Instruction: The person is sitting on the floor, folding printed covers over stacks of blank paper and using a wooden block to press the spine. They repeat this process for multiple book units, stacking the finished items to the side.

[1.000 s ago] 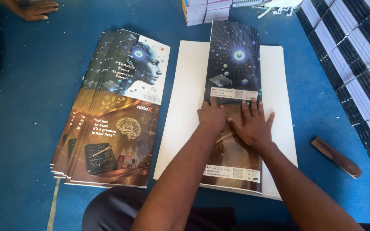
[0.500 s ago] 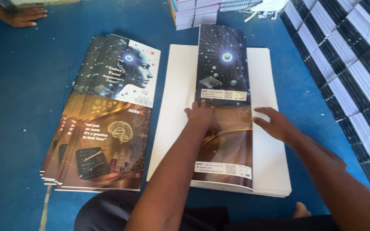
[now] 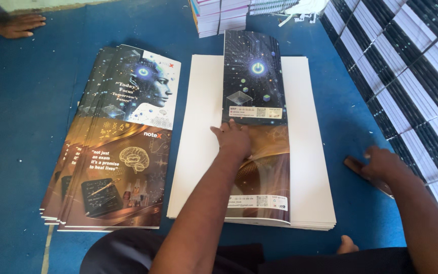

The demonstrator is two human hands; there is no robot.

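Two hands work apart: the left hand (image 3: 235, 140) presses flat, fingers spread, on a folded printed cover (image 3: 255, 127) atop the white sheet stack (image 3: 305, 152); the right hand (image 3: 385, 163) closes over a brown wooden stick (image 3: 357, 166) on the blue mat (image 3: 21, 101). Fanned covers (image 3: 112, 147) lie left; another person's hand (image 3: 19, 25) rests far off.
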